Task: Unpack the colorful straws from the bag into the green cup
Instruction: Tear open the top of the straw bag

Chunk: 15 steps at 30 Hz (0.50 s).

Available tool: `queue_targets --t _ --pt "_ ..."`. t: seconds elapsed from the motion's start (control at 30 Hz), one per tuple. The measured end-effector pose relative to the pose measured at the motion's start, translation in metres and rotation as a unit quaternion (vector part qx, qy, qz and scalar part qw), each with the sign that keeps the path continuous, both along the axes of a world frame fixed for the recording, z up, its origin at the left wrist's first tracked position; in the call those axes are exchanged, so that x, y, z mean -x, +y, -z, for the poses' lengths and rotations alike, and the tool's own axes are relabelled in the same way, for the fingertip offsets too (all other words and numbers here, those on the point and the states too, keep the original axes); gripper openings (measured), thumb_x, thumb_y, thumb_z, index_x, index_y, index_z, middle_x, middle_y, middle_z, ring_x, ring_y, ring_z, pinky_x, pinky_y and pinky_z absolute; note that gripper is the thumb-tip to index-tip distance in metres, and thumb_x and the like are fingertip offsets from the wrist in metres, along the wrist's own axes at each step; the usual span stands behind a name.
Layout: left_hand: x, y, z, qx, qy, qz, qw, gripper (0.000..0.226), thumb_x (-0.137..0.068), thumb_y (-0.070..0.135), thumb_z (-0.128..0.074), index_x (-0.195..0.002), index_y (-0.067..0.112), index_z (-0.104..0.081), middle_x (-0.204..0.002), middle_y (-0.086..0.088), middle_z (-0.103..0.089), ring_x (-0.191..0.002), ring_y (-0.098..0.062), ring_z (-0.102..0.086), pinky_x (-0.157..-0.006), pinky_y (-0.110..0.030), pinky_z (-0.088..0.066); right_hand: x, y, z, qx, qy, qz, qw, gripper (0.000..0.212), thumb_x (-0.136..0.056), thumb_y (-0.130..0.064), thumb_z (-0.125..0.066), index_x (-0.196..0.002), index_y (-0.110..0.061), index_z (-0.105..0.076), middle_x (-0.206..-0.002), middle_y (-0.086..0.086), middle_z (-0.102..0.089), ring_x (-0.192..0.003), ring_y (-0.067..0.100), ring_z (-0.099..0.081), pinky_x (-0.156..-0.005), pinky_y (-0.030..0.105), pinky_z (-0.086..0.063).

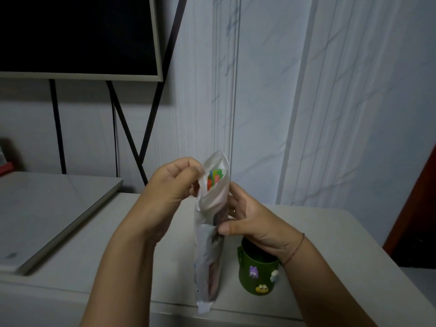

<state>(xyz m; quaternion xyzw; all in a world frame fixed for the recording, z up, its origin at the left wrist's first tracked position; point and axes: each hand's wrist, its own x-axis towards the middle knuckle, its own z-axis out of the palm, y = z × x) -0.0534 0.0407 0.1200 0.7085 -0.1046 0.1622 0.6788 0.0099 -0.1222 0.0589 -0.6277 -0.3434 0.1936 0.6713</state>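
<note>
A long translucent white plastic bag is held upright in front of me, above the white table. Its top is pulled open, and the tips of several colorful straws show inside: green, orange, red, yellow. My left hand pinches the bag's upper left edge. My right hand grips the bag's middle from the right, thumb in front. The green cup, decorated with cartoon stickers, stands on the table just right of the bag's lower half, partly hidden by my right wrist.
A closed silver laptop lies on the table at the left. A dark screen on a black metal stand hangs against the wall behind. A red object sits at the far left edge.
</note>
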Motion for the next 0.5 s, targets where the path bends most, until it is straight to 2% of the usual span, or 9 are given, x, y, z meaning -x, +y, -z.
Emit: queue_targets --t 0.1,0.17,0.23,0.3,0.37,0.43,0.5 --pt "-0.004 0.001 0.009 0.037 -0.014 0.011 0.999 0.034 -0.097 0.032 -0.042 -0.075 0.014 -0.062 -0.068 0.001 -0.064 -0.064 -0.009 -0.059 -0.061 -0.019 -0.049 -0.001 0.007 0.002 -0.042 0.016 0.074 0.996 0.07 -0.064 -0.001 -0.079 -0.127 -0.013 -0.052 -0.122 0.011 -0.065 -0.114 0.026 -0.061 -0.094 0.037 -0.05" --pt "-0.009 0.004 0.017 0.037 -0.009 0.039 0.999 0.042 -0.092 0.048 -0.037 -0.094 0.018 -0.066 -0.093 0.002 -0.073 -0.086 -0.01 -0.068 -0.074 -0.02 -0.054 0.001 0.011 0.001 -0.068 0.028 0.144 0.987 0.056 -0.064 -0.004 -0.08 -0.115 -0.008 -0.059 -0.11 0.012 -0.071 -0.101 0.027 -0.068 -0.082 0.033 -0.056" --pt "-0.013 0.007 0.028 -0.001 0.015 0.036 0.999 0.041 -0.086 0.053 -0.044 -0.11 0.026 -0.064 -0.106 0.011 -0.072 -0.098 -0.004 -0.067 -0.075 -0.017 -0.054 0.002 0.013 0.0 -0.098 0.038 0.198 0.975 0.046 -0.067 -0.003 -0.078 -0.11 -0.005 -0.061 -0.103 0.013 -0.073 -0.093 0.027 -0.07 -0.075 0.032 -0.058" --pt "-0.016 0.006 0.039 -0.048 0.044 0.045 0.997 0.039 -0.078 0.045 -0.062 -0.113 0.029 -0.061 -0.107 0.016 -0.071 -0.099 -0.001 -0.066 -0.072 -0.013 -0.052 0.002 0.017 0.001 -0.121 0.04 0.232 0.964 0.044 -0.069 -0.002 -0.076 -0.11 -0.005 -0.061 -0.101 0.013 -0.073 -0.091 0.027 -0.071 -0.074 0.033 -0.058" --pt "-0.02 0.005 0.052 -0.061 0.079 0.068 0.993 0.041 -0.075 0.026 -0.075 -0.114 0.023 -0.062 -0.105 0.009 -0.073 -0.097 -0.007 -0.069 -0.072 -0.016 -0.053 0.003 0.021 0.002 -0.125 0.031 0.252 0.959 0.045 -0.069 -0.003 -0.077 -0.111 -0.007 -0.061 -0.102 0.012 -0.073 -0.091 0.026 -0.071 -0.075 0.035 -0.058" --pt "-0.022 0.005 0.06 -0.069 0.096 0.067 0.991 0.038 -0.076 0.013 -0.075 -0.112 0.016 -0.064 -0.102 0.002 -0.075 -0.094 -0.013 -0.071 -0.072 -0.019 -0.054 0.003 0.023 0.002 -0.121 0.021 0.251 0.96 0.047 -0.067 -0.008 -0.079 -0.11 -0.009 -0.061 -0.102 0.01 -0.073 -0.092 0.025 -0.071 -0.076 0.035 -0.058" --pt "-0.023 0.008 0.062 -0.073 0.097 0.062 0.991 0.033 -0.078 0.011 -0.074 -0.11 0.012 -0.065 -0.1 -0.001 -0.075 -0.093 -0.015 -0.071 -0.072 -0.019 -0.055 0.003 0.02 -0.001 -0.123 0.016 0.23 0.965 0.052 -0.062 -0.014 -0.08 -0.11 -0.011 -0.06 -0.101 0.007 -0.073 -0.092 0.021 -0.071 -0.073 0.029 -0.057"
